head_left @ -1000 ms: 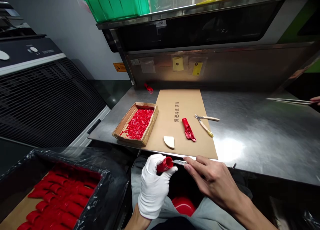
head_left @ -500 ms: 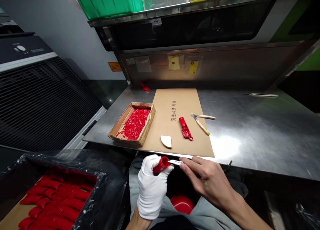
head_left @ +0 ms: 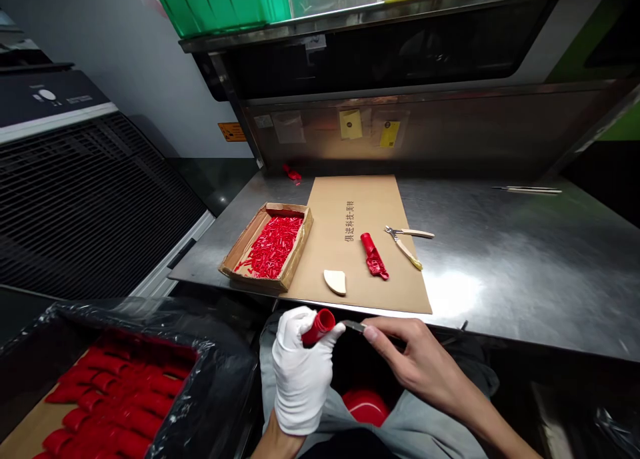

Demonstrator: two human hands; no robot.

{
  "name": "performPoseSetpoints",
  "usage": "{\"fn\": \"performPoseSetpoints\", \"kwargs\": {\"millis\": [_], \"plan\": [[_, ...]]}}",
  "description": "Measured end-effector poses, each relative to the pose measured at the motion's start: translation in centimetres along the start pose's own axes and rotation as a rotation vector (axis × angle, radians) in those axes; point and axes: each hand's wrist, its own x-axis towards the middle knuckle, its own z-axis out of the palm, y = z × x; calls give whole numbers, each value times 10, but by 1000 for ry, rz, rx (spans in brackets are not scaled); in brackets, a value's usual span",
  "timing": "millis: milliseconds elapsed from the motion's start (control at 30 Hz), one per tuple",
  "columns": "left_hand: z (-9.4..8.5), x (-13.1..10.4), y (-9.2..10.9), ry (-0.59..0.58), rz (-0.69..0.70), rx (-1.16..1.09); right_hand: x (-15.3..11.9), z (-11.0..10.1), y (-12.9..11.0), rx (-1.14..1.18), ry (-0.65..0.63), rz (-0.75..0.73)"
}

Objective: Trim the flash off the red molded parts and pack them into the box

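My left hand (head_left: 303,376), in a white glove, is closed around a red plastic tube-shaped part (head_left: 320,326), its round open end facing up and towards the bench. In my bare right hand (head_left: 417,356) a slim knife blade (head_left: 354,326) is pinched between thumb and fingers. The blade's tip points left, beside the gloved thumb and close to the tube's rim; I cannot tell whether it touches. Both hands are in front of the bench edge, over my lap. A similar red part (head_left: 374,256) lies on the cardboard sheet (head_left: 325,206), near a pale quarter-round piece (head_left: 335,282).
Cutting pliers (head_left: 407,242) rest across the cardboard's right edge. A cardboard tray (head_left: 297,252) holds small red bits. At lower left, a box lined with black plastic (head_left: 220,352) contains several red parts. Thin metal tools (head_left: 530,190) lie at the right of the steel bench (head_left: 500,259).
My right hand has turned the blade, so its face now looks dark, and its tip has shifted from the tube's rim towards the gloved thumb. The tube has tilted slightly and moved a little left.
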Motion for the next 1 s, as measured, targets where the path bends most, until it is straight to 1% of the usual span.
{"fn": "performPoseSetpoints", "kwargs": {"millis": [67,133,233,333,433,500,600,700,767,867,1000], "plan": [[0,-1,0,-3,7,-21,2,3,-1,83,47,3],[1,-3,0,-39,-6,-71,6,9,-4,141,90,-65],[1,-5,-2,-133,17,-172,12,17,-10,185,98,-198],[-4,-4,-3,-241,45,-206,15,12,-10,165,96,-209],[-13,-3,-2,-355,-2,-222,13,-3,-1,-7,97,-204],[-16,-5,-2,-388,-65,-232,10,-12,6,-198,103,-230],[-17,-7,0,-451,-136,-284,6,-19,10,-433,85,-297],[-19,-6,2,-586,-125,-420,5,-22,6,-544,57,-372],[-21,-4,4,-648,-98,-486,5,-24,4,-578,67,-420],[-24,-1,6,-664,-74,-481,7,-27,3,-629,86,-480],[-25,1,7,-658,-97,-486,8,-29,3,-699,91,-509]]}}
